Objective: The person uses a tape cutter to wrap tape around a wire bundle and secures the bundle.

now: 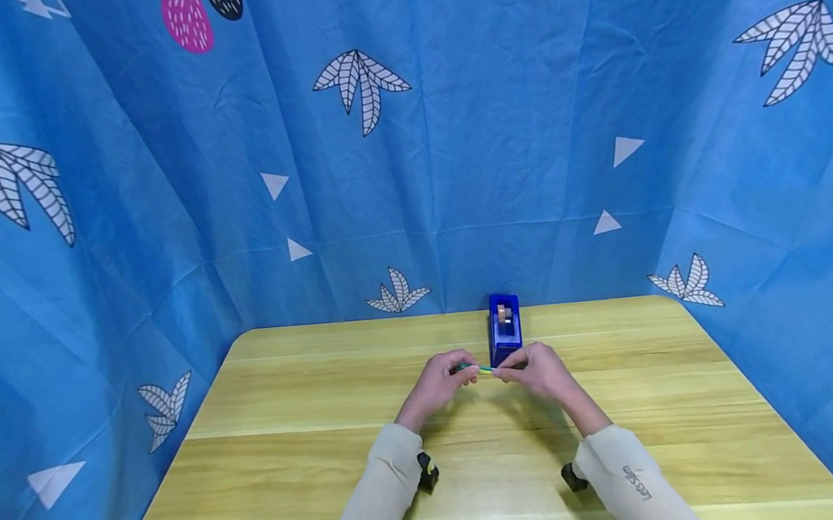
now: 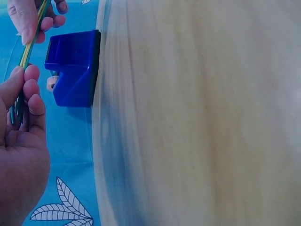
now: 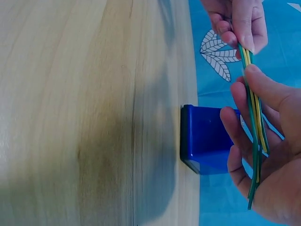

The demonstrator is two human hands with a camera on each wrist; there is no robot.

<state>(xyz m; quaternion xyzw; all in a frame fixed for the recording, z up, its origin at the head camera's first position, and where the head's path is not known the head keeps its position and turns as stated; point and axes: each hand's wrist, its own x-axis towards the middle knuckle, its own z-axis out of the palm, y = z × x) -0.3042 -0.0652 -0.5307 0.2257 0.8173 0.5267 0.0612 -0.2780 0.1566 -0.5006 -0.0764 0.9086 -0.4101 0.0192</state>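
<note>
Over the table, a bundle of thin green and yellow wires (image 1: 486, 370) stretches between two hands. My left hand (image 1: 444, 379) pinches one end between thumb and fingers; my right hand (image 1: 543, 371) pinches the bundle close by, leaving a short length visible between them. In the right wrist view the wires (image 3: 256, 122) run under the thumb and across the palm, their loose ends uneven near the heel of the hand. In the left wrist view, more wire ends (image 2: 19, 106) bend down inside the left palm. Just beyond the hands stands a blue tape dispenser (image 1: 496, 337) holding a small roll.
The light wooden table (image 1: 312, 431) has its far edge right behind the dispenser. A blue patterned curtain (image 1: 508, 122) hangs at the back and along both sides. Black devices (image 1: 427, 473) sit at both wrists, by the sleeve cuffs.
</note>
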